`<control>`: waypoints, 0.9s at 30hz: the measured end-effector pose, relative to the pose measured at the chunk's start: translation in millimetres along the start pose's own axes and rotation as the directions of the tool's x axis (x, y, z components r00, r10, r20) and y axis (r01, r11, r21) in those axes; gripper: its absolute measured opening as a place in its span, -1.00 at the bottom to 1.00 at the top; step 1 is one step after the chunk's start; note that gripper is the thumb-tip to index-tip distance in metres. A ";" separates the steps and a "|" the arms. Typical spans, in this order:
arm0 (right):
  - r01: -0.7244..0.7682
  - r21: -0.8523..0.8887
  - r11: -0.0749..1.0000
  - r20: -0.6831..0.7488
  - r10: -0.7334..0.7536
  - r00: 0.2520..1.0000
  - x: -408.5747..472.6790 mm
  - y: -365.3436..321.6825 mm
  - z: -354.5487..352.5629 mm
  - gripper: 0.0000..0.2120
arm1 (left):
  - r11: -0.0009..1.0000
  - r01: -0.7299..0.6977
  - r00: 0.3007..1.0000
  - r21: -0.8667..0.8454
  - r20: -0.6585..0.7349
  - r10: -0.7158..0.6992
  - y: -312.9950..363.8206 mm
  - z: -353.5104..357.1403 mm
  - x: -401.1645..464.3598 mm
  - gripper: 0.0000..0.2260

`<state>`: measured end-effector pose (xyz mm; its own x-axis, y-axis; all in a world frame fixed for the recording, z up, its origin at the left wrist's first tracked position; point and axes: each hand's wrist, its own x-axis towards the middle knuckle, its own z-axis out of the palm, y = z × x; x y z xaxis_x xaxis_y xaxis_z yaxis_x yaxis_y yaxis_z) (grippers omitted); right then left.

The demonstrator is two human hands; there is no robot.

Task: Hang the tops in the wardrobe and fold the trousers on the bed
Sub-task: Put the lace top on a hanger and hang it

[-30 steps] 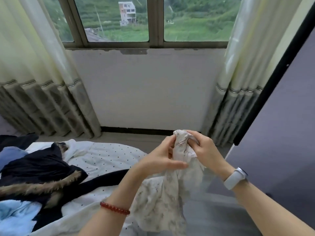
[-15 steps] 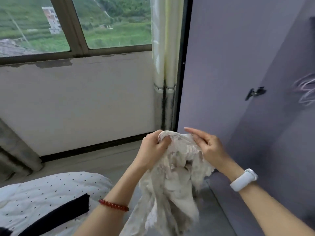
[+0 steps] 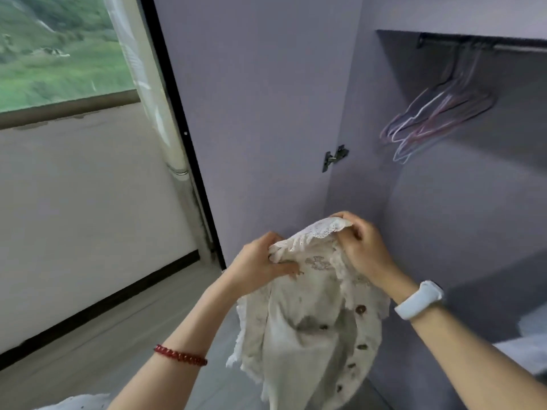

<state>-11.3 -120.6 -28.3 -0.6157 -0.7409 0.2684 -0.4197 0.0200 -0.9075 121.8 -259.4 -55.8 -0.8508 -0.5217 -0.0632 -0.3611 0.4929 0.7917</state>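
Observation:
A cream floral top (image 3: 307, 327) with a lace collar and brown buttons hangs in front of me. My left hand (image 3: 260, 261) grips its collar on the left side. My right hand (image 3: 362, 247) pinches the lace collar edge on the right, a little higher. The rest of the top droops below both hands. The open wardrobe (image 3: 461, 202) is straight ahead to the right, with several thin wire hangers (image 3: 435, 116) on its rail (image 3: 488, 45) at the upper right, above my hands.
The open lilac wardrobe door (image 3: 260, 119) with a hinge (image 3: 334, 156) stands ahead. A curtain (image 3: 154, 99) and window (image 3: 53, 54) are on the left. A corner of the dotted bed cover (image 3: 80, 402) shows at the bottom edge. Grey floor (image 3: 103, 329) lies below.
My view has swung right from the window and bed to the open wardrobe. Both hands have spread the top's collar apart; the hangers have come into view.

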 end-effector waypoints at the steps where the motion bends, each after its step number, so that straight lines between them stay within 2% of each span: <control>1: -0.029 0.043 0.999 -0.019 0.030 0.999 5.5 -1.3 -5.8 -0.83 | 0.998 -0.016 1.000 0.059 -0.016 0.017 -0.3 4.3 10.2 -0.77; 3: -0.075 0.042 0.996 -0.040 0.077 0.996 15.2 -1.3 -19.9 -0.79 | 0.996 -0.026 0.996 0.091 -0.085 0.033 -2.6 13.9 34.5 -0.80; 6: -0.082 -0.064 0.995 -0.061 0.078 0.995 27.1 -2.5 -40.9 -0.81 | 0.998 -0.029 0.989 0.055 -0.146 0.037 -6.0 25.7 75.4 -0.73; 8: -0.098 -0.064 0.993 -0.190 0.084 0.978 37.7 -0.8 -55.7 -0.73 | 0.995 -0.090 0.988 0.047 -0.119 0.095 -6.1 32.4 104.2 -0.60; 10: -0.134 0.016 0.991 -0.374 0.130 0.918 48.4 3.8 -68.3 -0.71 | 0.986 -0.152 0.980 0.062 -0.123 0.159 -2.7 36.4 128.0 -0.52; 13: -0.173 0.224 0.959 -0.574 0.273 0.772 54.9 14.6 -86.1 -0.78 | 0.967 -0.228 0.964 0.112 -0.111 0.241 11.1 44.0 153.9 -0.60; 14: -0.181 0.227 0.957 -0.629 0.286 0.723 53.7 20.3 -94.6 -0.74 | 0.962 -0.243 0.963 0.126 -0.087 0.255 19.1 49.5 162.8 -0.63; 16: -0.214 0.140 0.967 -0.709 0.249 0.660 49.1 32.2 -112.1 -0.66 | 0.957 -0.247 0.968 0.148 -0.014 0.252 30.8 59.7 177.4 -0.65; 18: -0.305 -0.002 0.952 -0.734 0.206 0.648 42.7 44.0 -128.8 -0.62 | 0.959 -0.268 0.958 0.093 0.130 0.255 40.7 68.4 190.9 -0.61; 20: -0.494 -0.195 0.847 -0.698 0.235 0.677 35.9 57.5 -144.3 -0.64 | 0.948 -0.316 0.908 0.024 0.297 0.295 50.6 76.4 200.1 -0.57; 22: -0.607 -0.289 0.740 -0.673 0.294 0.678 31.3 69.6 -155.7 -0.68 | 0.929 -0.364 0.854 -0.063 0.375 0.360 58.9 77.6 207.3 -0.52; 23: -0.608 -0.285 0.741 -0.694 0.278 0.664 30.7 73.2 -159.9 -0.69 | 0.923 -0.361 0.836 -0.134 0.393 0.384 63.6 74.7 211.2 -0.51; 25: -0.552 -0.279 0.785 -0.777 0.153 0.610 36.2 76.3 -167.1 -0.71 | 0.897 -0.330 0.816 -0.293 0.390 0.427 74.3 66.1 221.2 -0.54; 27: -0.468 -0.277 0.840 -0.839 0.027 0.544 48.9 77.6 -171.8 -0.74 | 0.879 -0.339 0.838 -0.337 0.317 0.445 85.7 60.9 234.6 -0.71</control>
<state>-188.5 -39.9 -30.1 -0.9054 0.1609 0.3930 -0.2489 0.5489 -0.7980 -132.0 -297.1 -39.8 -0.9943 0.0024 0.1067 0.0997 0.3755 0.9214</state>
